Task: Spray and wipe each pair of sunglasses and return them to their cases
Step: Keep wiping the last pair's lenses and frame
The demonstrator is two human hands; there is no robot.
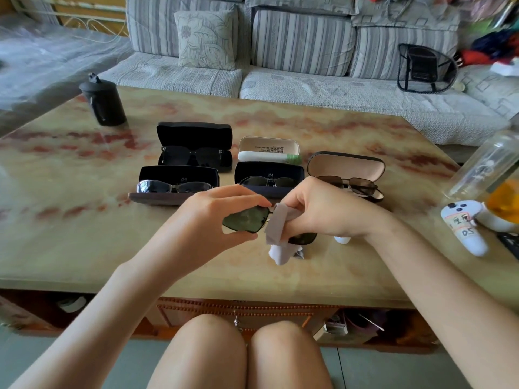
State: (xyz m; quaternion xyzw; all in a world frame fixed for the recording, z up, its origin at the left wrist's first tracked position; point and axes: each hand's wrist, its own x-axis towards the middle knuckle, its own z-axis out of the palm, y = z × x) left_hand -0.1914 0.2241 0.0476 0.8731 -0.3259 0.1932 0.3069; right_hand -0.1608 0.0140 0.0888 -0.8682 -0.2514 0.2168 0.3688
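Note:
My left hand [216,217] pinches the left lens of a pair of green-lensed sunglasses [245,221] held just above the table. My right hand [317,209] presses a pale grey cloth [278,234] around the other lens, which mostly hides it. Behind my hands stand several open cases: a black case [194,136] with dark sunglasses, a dark case [177,175] with mirrored sunglasses, a navy case [269,172] with another pair, a tan-lined case [346,165] with brown sunglasses [356,186], and a cream case [268,146] holding a white spray bottle [269,158].
The marble-patterned table [84,234] carries a black canister [102,102] at the far left. At the right edge lie a white controller [463,223], a clear bottle [483,164] and an orange-filled jar [505,200]. A small white object [342,239] peeks from under my right wrist. A striped sofa [280,51] lies beyond.

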